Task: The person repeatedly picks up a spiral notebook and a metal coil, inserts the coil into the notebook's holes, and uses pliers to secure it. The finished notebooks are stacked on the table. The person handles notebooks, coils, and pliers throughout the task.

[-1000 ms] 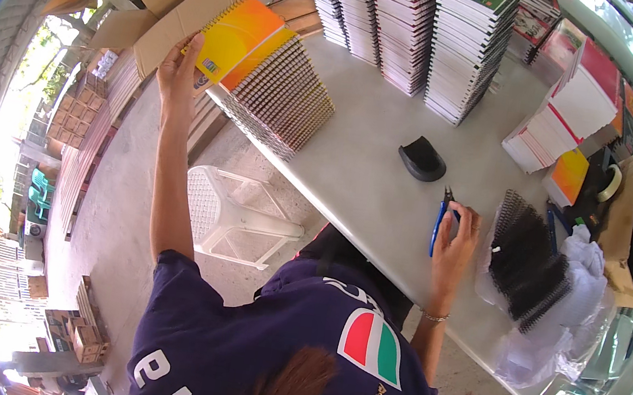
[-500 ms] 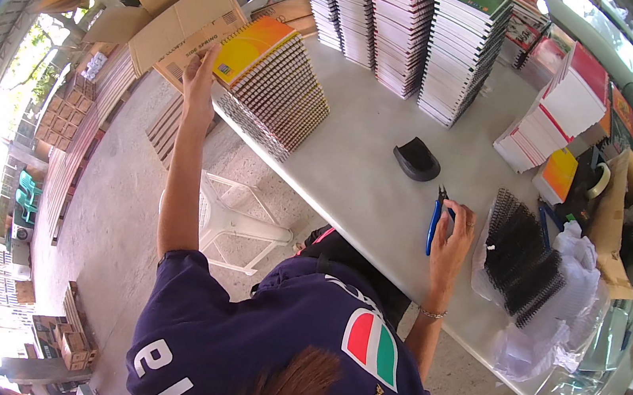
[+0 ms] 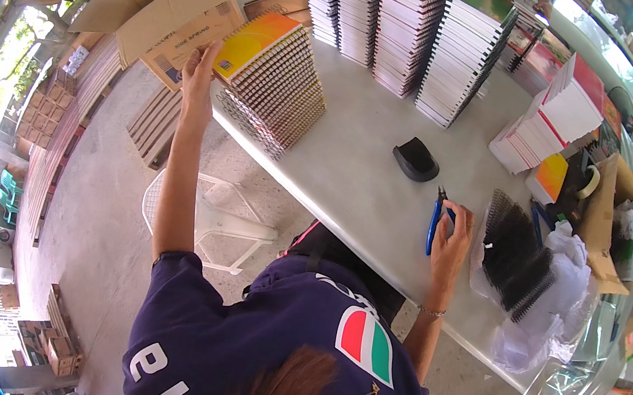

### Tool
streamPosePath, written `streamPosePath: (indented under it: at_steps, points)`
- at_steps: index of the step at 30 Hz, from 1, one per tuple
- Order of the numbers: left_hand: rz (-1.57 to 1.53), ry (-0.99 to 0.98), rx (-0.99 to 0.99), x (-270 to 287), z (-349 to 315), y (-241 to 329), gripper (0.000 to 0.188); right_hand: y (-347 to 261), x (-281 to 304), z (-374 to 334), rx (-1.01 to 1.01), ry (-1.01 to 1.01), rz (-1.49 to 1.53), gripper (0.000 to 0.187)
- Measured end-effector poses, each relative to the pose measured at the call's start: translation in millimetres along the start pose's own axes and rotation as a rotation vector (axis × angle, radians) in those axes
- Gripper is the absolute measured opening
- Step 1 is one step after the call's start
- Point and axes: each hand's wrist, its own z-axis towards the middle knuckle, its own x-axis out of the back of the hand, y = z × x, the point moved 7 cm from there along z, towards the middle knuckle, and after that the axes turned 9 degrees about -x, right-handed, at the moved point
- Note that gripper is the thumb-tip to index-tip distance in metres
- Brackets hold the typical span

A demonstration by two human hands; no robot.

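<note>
Right hand grips blue cutters over a table; left hand is at the corner of the yellow notebook stack on its edge, hold unclear. A black object sits between cutters and tall stacks, near coils.

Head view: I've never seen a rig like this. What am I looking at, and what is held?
No machine, just a person's two bare hands. Every picture comes from a fisheye camera worn on the head, looking down, so straight edges bend near the rim. The right hand holds blue-handled cutters. The left hand is at the edge of a stack of yellow-orange spiral notebooks; I can't tell whether it grips one. Also on the table: other book stacks, a curved black object and black coils.
</note>
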Motion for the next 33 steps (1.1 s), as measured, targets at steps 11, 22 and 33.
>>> streamPosePath:
  at_steps: [11,22,33]
  points:
    - [-0.010,-0.094,-0.422,-22,-59,139,0.043,3,2,-2,-0.073,0.015,0.038,0.024]
    - [-1.026,-1.466,0.508,-127,-180,271,0.049,-3,47,20,0.039,0.089,-0.157,0.017]
    - [-0.907,-1.291,0.308,-93,-153,282,0.019,76,112,121,0.022,0.152,-0.133,0.022]
